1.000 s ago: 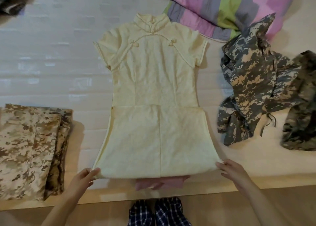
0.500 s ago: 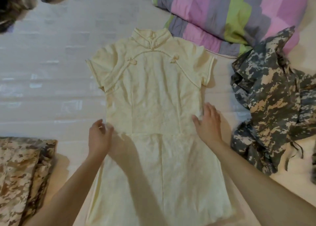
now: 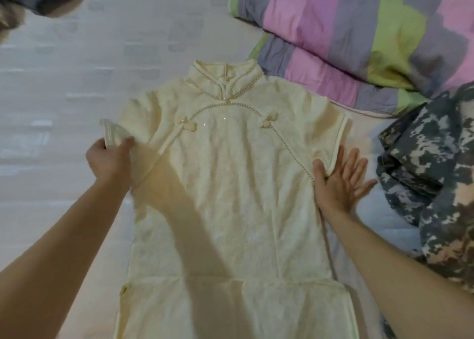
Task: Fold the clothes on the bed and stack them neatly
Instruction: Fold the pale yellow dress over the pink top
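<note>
Cream cheongsam dress spread flat on the bed. Hands are now moved from waist to sleeves: one pinched by the left hand, the other touched by the flat, spread right hand; sleeve-folding likely begins.

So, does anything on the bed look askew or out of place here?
Nothing looks damaged. The camouflage garment lies crumpled right of the cream dress, unfolded. The left hand pinches one dress sleeve up; the right hand lies flat by the other.
</note>
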Demonstrator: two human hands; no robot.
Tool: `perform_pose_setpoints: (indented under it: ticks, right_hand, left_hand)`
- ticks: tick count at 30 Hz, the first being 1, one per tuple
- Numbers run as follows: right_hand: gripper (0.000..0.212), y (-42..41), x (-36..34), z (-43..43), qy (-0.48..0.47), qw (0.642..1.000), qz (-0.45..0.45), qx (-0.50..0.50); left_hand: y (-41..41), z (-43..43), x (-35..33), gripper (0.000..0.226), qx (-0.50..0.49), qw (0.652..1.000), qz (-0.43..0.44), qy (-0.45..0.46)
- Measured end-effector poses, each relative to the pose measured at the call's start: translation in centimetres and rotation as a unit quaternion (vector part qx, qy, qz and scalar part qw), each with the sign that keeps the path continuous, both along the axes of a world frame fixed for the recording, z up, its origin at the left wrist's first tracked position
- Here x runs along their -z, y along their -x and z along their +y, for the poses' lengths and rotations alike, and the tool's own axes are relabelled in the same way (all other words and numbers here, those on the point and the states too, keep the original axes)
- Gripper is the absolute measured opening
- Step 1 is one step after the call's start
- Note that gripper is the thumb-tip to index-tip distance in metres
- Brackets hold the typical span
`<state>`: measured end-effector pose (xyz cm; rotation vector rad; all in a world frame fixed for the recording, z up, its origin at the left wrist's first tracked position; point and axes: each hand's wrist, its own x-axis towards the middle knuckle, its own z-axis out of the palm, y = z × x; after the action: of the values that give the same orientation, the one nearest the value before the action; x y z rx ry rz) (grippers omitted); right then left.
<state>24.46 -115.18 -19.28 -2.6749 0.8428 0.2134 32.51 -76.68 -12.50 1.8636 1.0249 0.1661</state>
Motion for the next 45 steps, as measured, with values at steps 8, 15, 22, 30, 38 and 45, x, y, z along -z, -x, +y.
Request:
perform_pose_setpoints:
  ticks: [8,15,22,30,38,45]
  right_hand:
    - [0.084,-0.1,0.3,0.3,0.050,0.998,-0.015,0.017]
    - [0.061,-0.7,-1.5,-0.3,-0.051,0.994,-0.086,0.041]
    - [0.024,-3.6,-8.2,3.9,-0.333,0.902,-0.272,0.034]
    - [0.022,-6.0,-7.3,4.6,-0.218,0.937,-0.234,-0.141]
    - [0.046,-12.9,-4.6,4.0,-0.409,0.911,-0.053,0.022]
    - [0.036,-13.6,-2.9,3.8,-0.434,0.894,-0.080,0.079]
  left_hand:
    - [3.5,-8.7,3.7,0.063,0.530,0.802,-0.018,-0.275]
    - [3.4,-8.8,6.4,0.062,0.511,0.771,-0.002,-0.381]
    - [3.4,-8.9,6.4,0.061,0.499,0.775,-0.022,-0.387]
    - [3.3,-8.6,7.2,0.062,0.501,0.772,-0.020,-0.392]
    - [3.4,-8.4,5.4,0.064,0.520,0.788,-0.048,-0.327]
    - [-1.9,-5.9,1.9,0.071,0.140,0.988,-0.067,0.020]
